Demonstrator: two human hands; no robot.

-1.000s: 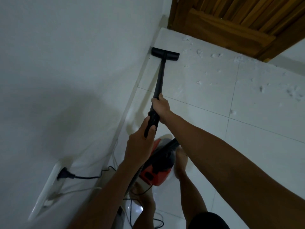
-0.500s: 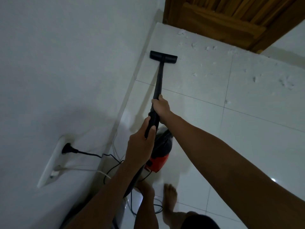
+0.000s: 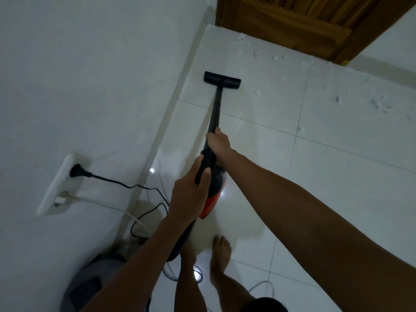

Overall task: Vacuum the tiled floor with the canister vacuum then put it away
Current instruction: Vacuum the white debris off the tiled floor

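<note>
- Right hand (image 3: pixel 219 143): fingers clenched round the black wand (image 3: pixel 215 109), just above the ribbed hose cuff (image 3: pixel 206 161).
- Left hand (image 3: pixel 191 194): fingers wrapped round the lower end of that cuff, thumb lying along it; the two hands sat close together on one line.
- Floor nozzle (image 3: pixel 222 80) lay flat on the tiled floor (image 3: pixel 337 176), near the baseboard (image 3: pixel 171 113) and a short way from the wooden door (image 3: pixel 304 23).
- Canister vacuum (image 3: pixel 213 194), red and black, sat on the floor directly under the hands — mostly hidden by the left forearm.
- Handling, judged: wand rigid and light, so it should steer well from the upper grip; the ribbed hose is flexible and would buckle if pushed from too low. Smooth plastic, so a full wrap seemed right. The canister looked small enough to drag by the hose.
- White debris (image 3: pixel 281 57) was scattered along the door threshold and across the tiles to the right — not yet picked up, so the task looked to be in its early part.
- Obstacles: black power cord (image 3: pixel 126 185) ran from the wall socket (image 3: pixel 65 181) and looped on the floor near the bare foot (image 3: pixel 221 251); snag or trip risk. A grey object (image 3: pixel 90 282) stood against the wall, blurred, identity unclear.
</note>
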